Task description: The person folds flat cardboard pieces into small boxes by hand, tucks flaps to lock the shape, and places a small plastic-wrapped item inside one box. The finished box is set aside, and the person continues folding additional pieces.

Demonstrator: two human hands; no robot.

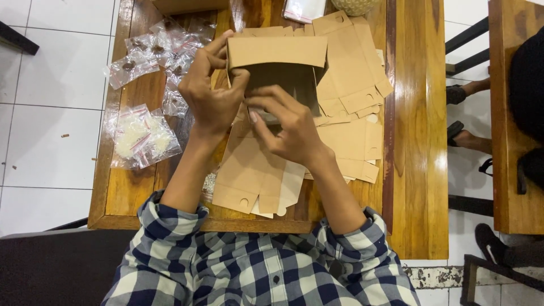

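While both hands meet over the middle of the wooden tabletop [413,141], they grip a partly folded brown cardboard box [277,59] held above a spread of flat box blanks. The left hand [212,96] clasps the box's left side: its fingers [218,45] curl over the top left corner of the raised flap, and the thumb presses against the near left wall, so the hand is closed on the cardboard. The right hand [289,127] comes in from below and to the right, its fingers [272,96] bent together and pressed against the lower front edge of the box, the thumb tucked under; whether it pinches a flap or only pushes on it cannot be told. The box's opening faces the camera, dark inside, with its wide flap standing up at the far side.

Beneath and to the right lie the flat cardboard blanks [351,113], overlapping in a loose pile, some with round thumb notches. To the left of the hands sit small clear plastic bags [153,51] holding dark pieces, and nearer the edge a heap of clear bags with white contents [141,136]. Both forearms wear rolled sleeves of a blue and white checked shirt [255,266].
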